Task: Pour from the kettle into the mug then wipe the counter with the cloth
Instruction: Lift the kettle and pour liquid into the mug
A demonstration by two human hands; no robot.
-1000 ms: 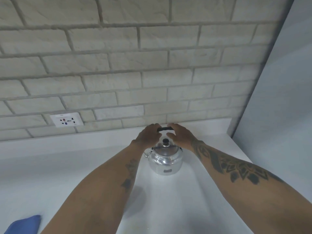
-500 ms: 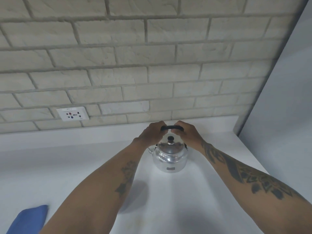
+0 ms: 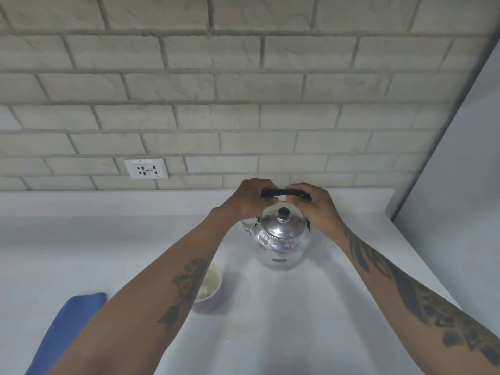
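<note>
- Where the pale brick wall [image 3: 243, 85] rises behind everything, its rough rectangular blocks are set in recessed grey mortar lines; a smooth flat grey panel [image 3: 465, 163] meets it at the right.
- Smooth matte white counter [image 3: 284, 320], with a low upstand along the wall; a few faint specks on the near surface.
- Two bare tattooed forearms reach forward from the lower edge and converge on the kettle.
- Soft blue folded cloth [image 3: 65, 331], lying flat at the near left of the counter, well apart from the kettle; its lower end is cut off by the frame.
- Polished round-bodied silver metal kettle [image 3: 281, 239], upright toward the back of the counter near the wall, reflections on its domed lid, a small dark knob on top, a small dark label low on the front, spout pointing left.
- Left hand [image 3: 250, 200], fingers curled around the left end of the kettle's black arched handle [image 3: 284, 192].
- Right hand [image 3: 315, 207], fingers wrapped over the right end of the same handle; both hands closed on it.
- Round mug with a purplish outside and cream inside [image 3: 209, 289], just left of and nearer than the kettle, partly hidden by the left forearm; contents blurred.
- White rectangular wall socket plate [image 3: 145, 169], flat plastic, low on the brick to the left.
</note>
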